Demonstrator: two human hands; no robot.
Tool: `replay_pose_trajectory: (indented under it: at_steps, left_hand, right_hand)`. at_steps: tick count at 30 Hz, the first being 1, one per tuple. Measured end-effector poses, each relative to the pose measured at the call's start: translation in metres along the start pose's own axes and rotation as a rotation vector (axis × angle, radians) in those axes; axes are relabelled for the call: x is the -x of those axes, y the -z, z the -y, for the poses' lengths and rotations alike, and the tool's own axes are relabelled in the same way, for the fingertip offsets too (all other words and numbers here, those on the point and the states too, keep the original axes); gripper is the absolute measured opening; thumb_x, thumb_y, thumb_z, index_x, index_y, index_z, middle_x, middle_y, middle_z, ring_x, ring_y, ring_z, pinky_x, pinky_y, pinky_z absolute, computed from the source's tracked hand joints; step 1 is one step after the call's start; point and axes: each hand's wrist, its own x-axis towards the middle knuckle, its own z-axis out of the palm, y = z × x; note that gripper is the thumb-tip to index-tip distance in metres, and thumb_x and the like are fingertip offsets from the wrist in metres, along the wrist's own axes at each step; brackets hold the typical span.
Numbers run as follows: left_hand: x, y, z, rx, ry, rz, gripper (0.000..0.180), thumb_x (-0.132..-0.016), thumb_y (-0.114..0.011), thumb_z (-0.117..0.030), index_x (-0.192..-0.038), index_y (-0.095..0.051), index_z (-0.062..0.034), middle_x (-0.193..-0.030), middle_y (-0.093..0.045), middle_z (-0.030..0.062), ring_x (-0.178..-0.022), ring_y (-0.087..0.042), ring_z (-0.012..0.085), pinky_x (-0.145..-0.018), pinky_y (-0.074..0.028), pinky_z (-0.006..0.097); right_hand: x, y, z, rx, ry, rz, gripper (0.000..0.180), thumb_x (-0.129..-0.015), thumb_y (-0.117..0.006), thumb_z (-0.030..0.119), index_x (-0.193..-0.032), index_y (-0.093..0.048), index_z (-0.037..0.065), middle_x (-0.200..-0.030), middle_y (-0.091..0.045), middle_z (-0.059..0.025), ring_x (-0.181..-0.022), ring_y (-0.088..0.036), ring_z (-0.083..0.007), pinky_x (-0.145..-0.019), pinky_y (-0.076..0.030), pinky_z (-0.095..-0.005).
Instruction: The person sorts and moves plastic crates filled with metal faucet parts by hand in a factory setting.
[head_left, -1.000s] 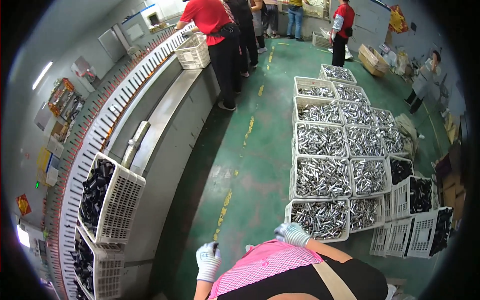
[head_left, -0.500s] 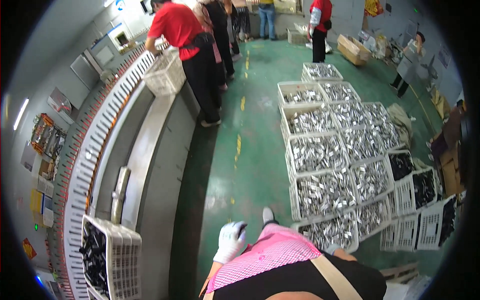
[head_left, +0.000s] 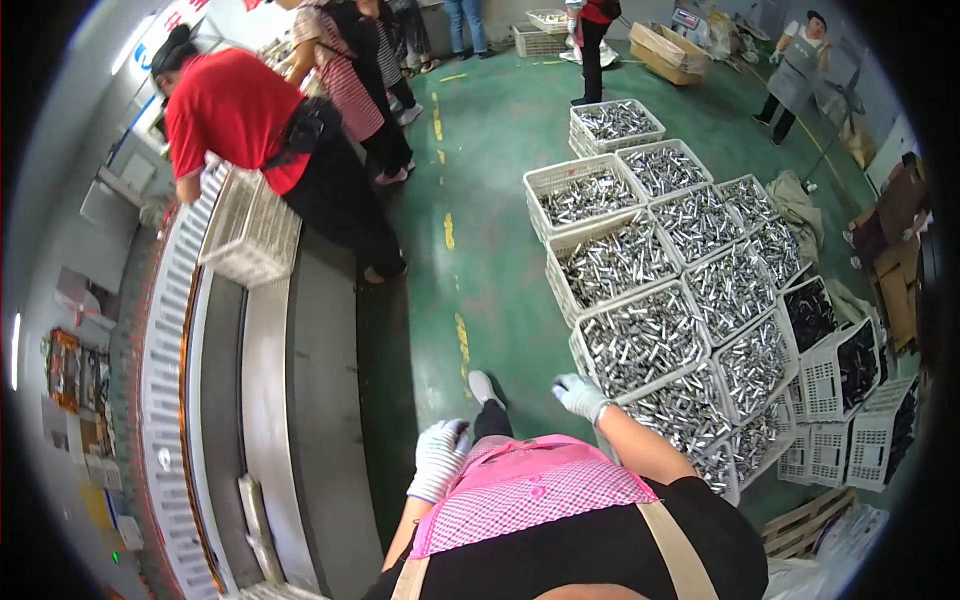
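Observation:
My left hand (head_left: 440,458), in a white striped glove, hangs beside the pink checked apron (head_left: 535,490). Its fingers are loosely bent and apart, and I see nothing in them. My right hand (head_left: 582,397), gloved the same way, is held out over the left edge of the nearest crates, with fingers apart and no object in it. Closest to it is a white plastic crate (head_left: 577,352) filled with small shiny metal tubes (head_left: 645,340). Whether the glove touches the crate's rim, I cannot tell.
Several more tube-filled crates stand in rows on the right, beside crates of black parts (head_left: 857,365). A wooden pallet (head_left: 808,522) lies at lower right. On the left runs a long conveyor (head_left: 170,430), where a person in red (head_left: 235,110) leans over a white crate (head_left: 255,235).
My view has moved forward and turned. My right hand has come up and out toward the crates. The crate of black parts on the conveyor side has left the view.

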Motion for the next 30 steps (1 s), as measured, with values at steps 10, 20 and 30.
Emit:
replay_pose_trajectory:
  at_steps: [10, 20, 30]
  left_hand:
    - [-0.336, 0.086, 0.115, -0.148, -0.25, 0.055, 0.016, -0.075, -0.058, -0.015, -0.089, -0.063, -0.0089, -0.082, -0.063, 0.0111, -0.076, -0.06, 0.029, -0.071, -0.047, 0.039]
    - [-0.636, 0.04, 0.087, -0.135, -0.43, 0.271, 0.016, -0.076, -0.057, -0.016, -0.088, -0.063, -0.0083, -0.079, -0.062, 0.0122, -0.075, -0.06, 0.0302, -0.069, -0.047, 0.041]
    - [-0.867, 0.113, 0.117, -0.07, -0.198, 0.122, 0.019, -0.078, -0.057, -0.021, -0.091, -0.063, -0.0098, -0.083, -0.062, 0.0115, -0.078, -0.06, 0.0296, -0.071, -0.047, 0.039]
  right_hand:
    - [-0.099, 0.026, -0.092, 0.074, -0.749, 0.064, 0.037, -0.08, -0.046, 0.031, -0.101, -0.063, 0.005, -0.105, -0.06, -0.0202, -0.098, -0.058, -0.0355, -0.086, -0.045, -0.042]
    - [-0.339, 0.075, -0.117, -0.63, -0.628, -0.15, 0.036, -0.087, -0.045, 0.033, -0.107, -0.058, 0.006, -0.094, -0.063, -0.0166, -0.083, -0.061, -0.0324, -0.072, -0.048, -0.0398]
    - [-0.643, 0.387, -0.048, -0.005, -0.511, -0.456, 0.038, -0.082, -0.048, 0.035, -0.096, -0.063, 0.002, -0.095, -0.061, -0.0243, -0.092, -0.058, -0.0391, -0.082, -0.046, -0.0429]
